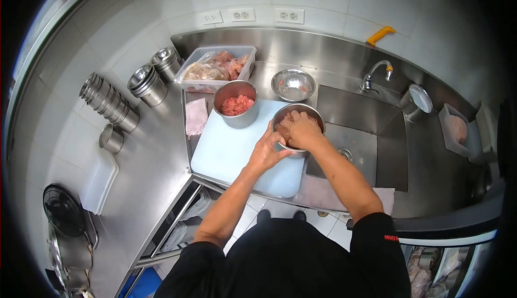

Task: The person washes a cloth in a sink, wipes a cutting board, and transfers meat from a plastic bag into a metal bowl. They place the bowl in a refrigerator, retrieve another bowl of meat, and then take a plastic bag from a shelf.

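My left hand (266,150) grips the left side of a round steel pot (298,153), thumb along its near rim. Inside the pot is brownish-pink raw meat (281,131), and my right hand (302,130) reaches into it with fingers curled on the meat; the fingertips are partly hidden. The pot sits at the right edge of a pale blue cutting board (229,155). A second steel pot (240,120), holding red chopped meat (237,105), stands toward the back of the board. Behind my right hand is a shallow steel bowl (293,84) with small scraps inside.
A plastic tub (247,75) with bagged meat stands behind the board. To the right is a sink (353,136) with a faucet (371,77). Cloths (196,117) lie by the board. Stacked steel pots (152,91) and a black strainer (63,208) are on the left.
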Demonstrator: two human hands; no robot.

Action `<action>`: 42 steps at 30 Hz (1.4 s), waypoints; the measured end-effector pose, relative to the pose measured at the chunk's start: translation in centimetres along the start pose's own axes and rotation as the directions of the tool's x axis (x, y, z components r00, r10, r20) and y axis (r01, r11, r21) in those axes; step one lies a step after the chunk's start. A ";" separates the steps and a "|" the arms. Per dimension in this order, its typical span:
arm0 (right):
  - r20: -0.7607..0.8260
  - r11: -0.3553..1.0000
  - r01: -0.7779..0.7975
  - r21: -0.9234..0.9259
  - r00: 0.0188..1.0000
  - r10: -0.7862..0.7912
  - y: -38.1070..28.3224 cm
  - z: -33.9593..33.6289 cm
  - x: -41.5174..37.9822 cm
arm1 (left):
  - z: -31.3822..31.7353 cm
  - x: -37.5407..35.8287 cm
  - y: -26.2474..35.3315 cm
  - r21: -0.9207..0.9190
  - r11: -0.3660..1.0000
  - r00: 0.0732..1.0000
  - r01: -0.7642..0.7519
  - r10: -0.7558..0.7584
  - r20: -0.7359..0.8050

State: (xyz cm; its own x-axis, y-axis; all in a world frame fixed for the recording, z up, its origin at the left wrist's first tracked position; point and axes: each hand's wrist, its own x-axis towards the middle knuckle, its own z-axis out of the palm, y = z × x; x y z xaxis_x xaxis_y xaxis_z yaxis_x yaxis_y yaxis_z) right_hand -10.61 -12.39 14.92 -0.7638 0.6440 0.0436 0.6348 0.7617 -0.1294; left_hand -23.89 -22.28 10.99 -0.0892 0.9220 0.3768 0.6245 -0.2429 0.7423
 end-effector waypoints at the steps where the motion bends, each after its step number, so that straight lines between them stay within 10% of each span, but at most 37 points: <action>1: 0.015 1.000 0.010 0.001 1.000 -0.010 0.9 0.8 0.7 | 0.2 -0.2 -0.3 0.002 1.000 1.000 0.022 -0.022 -0.002; 10: 0.290 0.940 -0.319 0.123 0.917 0.274 3.9 -5.7 2.2 | -0.1 -0.2 -1.2 -0.091 0.993 0.996 0.069 -0.063 0.065; 15: 0.390 0.958 -0.223 0.180 0.910 0.139 1.4 -4.6 2.1 | -0.3 -0.2 -1.3 -0.102 0.995 0.998 0.025 -0.018 0.063; 18: 0.176 0.990 -0.128 -0.057 0.975 0.136 -1.1 0.7 1.9 | -0.3 -0.4 -1.0 -0.098 0.994 0.997 0.049 -0.043 0.057; 22: 0.505 0.995 -0.010 -0.096 0.861 0.058 -0.3 -2.7 1.3 | -0.3 -0.6 -0.4 -0.085 0.994 0.997 0.068 -0.064 0.053; 29: -0.031 0.954 -0.266 0.134 0.962 0.273 2.3 3.7 1.2 | 0.6 -0.9 -0.7 -0.083 0.996 0.999 0.020 -0.022 -0.027; 33: 0.198 0.741 -0.418 0.526 0.907 0.372 -0.7 0.1 1.9 | 0.6 -0.8 -0.8 -0.095 0.994 0.999 0.049 -0.049 0.004; 36: 0.389 0.723 -0.311 0.617 0.919 0.063 1.4 -2.1 1.7 | 0.7 -0.8 -1.4 -0.095 0.995 1.000 -0.002 0.002 -0.002; 37: 0.296 0.902 -0.242 0.356 0.945 0.137 1.1 -3.2 1.3 | 0.6 -0.8 -1.4 -0.109 0.994 1.000 -0.010 0.011 0.003; 42: 0.242 0.939 -0.321 0.127 0.928 0.284 0.7 -4.6 0.7 | 0.4 -0.7 -1.4 -0.123 0.992 1.000 0.001 0.001 0.013</action>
State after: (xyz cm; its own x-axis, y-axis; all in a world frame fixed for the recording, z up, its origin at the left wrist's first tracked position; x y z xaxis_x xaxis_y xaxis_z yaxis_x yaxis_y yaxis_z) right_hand -10.18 -11.05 19.41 -0.5565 0.7966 -0.2361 0.8260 0.4997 -0.2609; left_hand -24.40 -22.43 9.44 -0.0783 0.9258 0.3699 0.5243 -0.2773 0.8051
